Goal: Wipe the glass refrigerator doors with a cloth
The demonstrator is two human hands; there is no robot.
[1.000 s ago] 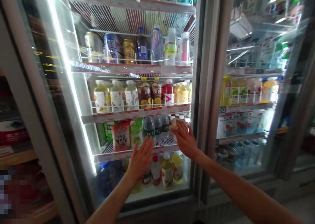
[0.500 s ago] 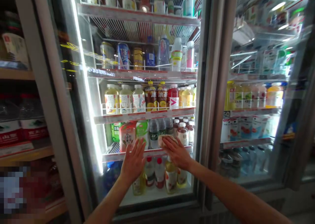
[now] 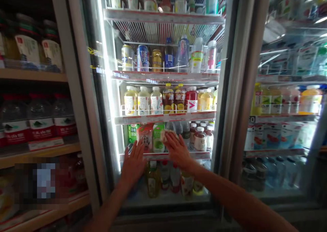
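My right hand (image 3: 178,153) presses a pale cloth (image 3: 164,135) flat against the glass door (image 3: 168,206) of a lit drinks fridge. Only the cloth's edge shows past my fingertips; the rest is under the hand. Behind it, through the glass, stand a green drink pack (image 3: 158,144) and clear bottles. My left hand (image 3: 133,162) is raised to the left with its fingers stretched out and nothing in it. It is at or close to the glass, below a red drink pack (image 3: 145,136); whether it touches I cannot tell.
Shelves of bottles and cans fill the fridge behind the glass. A metal door frame (image 3: 246,89) stands to the right, with another glass-fronted fridge section beyond it. On the left, an open wooden shelf (image 3: 33,75) holds bottles, with red-capped water bottles (image 3: 39,118) below.
The view has turned left, so the shelves appear farther right. Across the glass, my right hand and the cloth have moved left, from the clear bottles toward the green pack. My left hand has shifted left too.
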